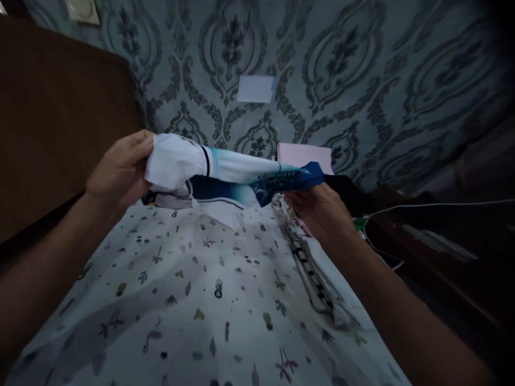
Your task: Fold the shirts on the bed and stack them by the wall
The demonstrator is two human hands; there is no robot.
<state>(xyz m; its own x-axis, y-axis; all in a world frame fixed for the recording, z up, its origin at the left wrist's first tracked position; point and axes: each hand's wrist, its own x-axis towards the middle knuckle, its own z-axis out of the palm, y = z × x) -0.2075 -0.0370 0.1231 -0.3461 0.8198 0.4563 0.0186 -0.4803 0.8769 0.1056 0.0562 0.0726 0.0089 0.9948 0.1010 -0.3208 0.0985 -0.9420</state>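
A white, teal and navy piece of clothing (pixel 245 167), perhaps a sports shirt, is stretched sideways above the far end of the bed. My left hand (pixel 120 169) is closed on its white end, with the thumb on top and the other fingers partly hidden. At the dark blue end, my right hand (pixel 324 209) grips the cloth from below; most of its fingertips are hidden. Part of the clothing hangs behind and below the stretched strip. Just under my right hand lie folded striped clothes (pixel 309 262).
A bed with a patterned white sheet (pixel 225 262) spreads below my hands. Brown wooden furniture (pixel 60 123) stands at left, against the patterned wall (pixel 346 59). A pink folded item (pixel 303 155) rests near the wall. At right runs a white cable (pixel 442 204).
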